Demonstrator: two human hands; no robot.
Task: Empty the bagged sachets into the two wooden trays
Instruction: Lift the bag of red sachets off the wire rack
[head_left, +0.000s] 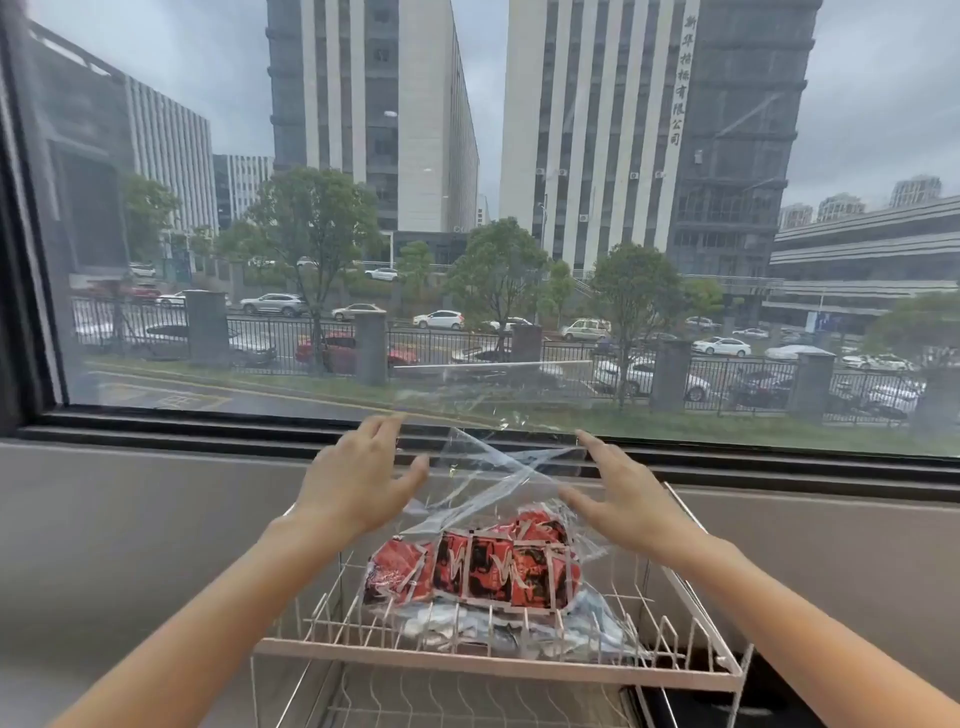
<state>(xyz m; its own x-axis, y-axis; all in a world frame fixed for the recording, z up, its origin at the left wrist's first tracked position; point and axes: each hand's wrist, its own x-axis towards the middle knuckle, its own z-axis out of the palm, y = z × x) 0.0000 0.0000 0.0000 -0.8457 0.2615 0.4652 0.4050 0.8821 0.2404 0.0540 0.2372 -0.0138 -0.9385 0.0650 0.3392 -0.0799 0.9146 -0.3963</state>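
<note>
A clear plastic bag full of red sachets lies on the top tier of a white wire rack. Its loose, crumpled top stands up in front of the window. My left hand hovers at the bag's upper left with fingers spread. My right hand is at the upper right, fingers apart, with its fingertips against the plastic. Neither hand clasps the bag. Under the red sachets lie silver-blue sachets, seemingly in plastic too. No wooden tray is in view.
The rack stands against a grey wall under a large window sill. A lower wire tier shows beneath the top one. A dark surface lies at the bottom right. Outside are buildings, trees and parked cars.
</note>
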